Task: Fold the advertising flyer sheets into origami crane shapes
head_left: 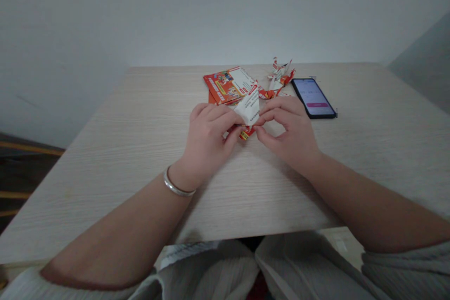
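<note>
Between my two hands is a folded piece of printed paper [249,108], white with small dark text and some red and yellow showing underneath. My left hand [211,133] pinches its left side between thumb and fingers. On the opposite side, the thumb and fingertips of my right hand [286,126] close on its lower right edge. The paper comes to a point at the top. My fingers cover parts of its lower folds. Just behind it lie flat red and white printed sheets [225,85], partly hidden by the paper and my left hand.
Folded red and white paper shapes [279,77] with pointed ends stand behind my right hand. A smartphone [314,98] with a lit screen lies to their right. All rest on a pale wood-grain table [140,150], whose far edge meets a wall [225,14].
</note>
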The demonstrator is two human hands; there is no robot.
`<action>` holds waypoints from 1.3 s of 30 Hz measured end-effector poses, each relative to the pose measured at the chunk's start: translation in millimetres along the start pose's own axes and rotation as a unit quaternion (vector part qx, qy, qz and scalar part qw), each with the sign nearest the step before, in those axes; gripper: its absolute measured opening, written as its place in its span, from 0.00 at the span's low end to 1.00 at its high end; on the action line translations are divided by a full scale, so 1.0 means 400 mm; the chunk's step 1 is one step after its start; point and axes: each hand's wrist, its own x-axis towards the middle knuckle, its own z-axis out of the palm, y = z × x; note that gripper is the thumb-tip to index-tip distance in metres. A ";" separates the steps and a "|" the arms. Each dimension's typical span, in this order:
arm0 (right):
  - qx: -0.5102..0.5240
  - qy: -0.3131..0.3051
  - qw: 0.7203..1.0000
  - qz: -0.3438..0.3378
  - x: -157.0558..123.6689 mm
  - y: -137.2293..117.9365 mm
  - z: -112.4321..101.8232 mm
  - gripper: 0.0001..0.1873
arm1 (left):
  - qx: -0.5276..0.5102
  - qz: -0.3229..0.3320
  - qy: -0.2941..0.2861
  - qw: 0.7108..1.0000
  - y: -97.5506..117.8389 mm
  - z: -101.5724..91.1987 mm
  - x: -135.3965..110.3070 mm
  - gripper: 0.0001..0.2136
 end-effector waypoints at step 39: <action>0.037 -0.002 0.999 0.031 -0.004 -0.018 0.002 0.06 | -0.081 -0.014 0.016 0.997 0.007 0.003 -0.001 0.06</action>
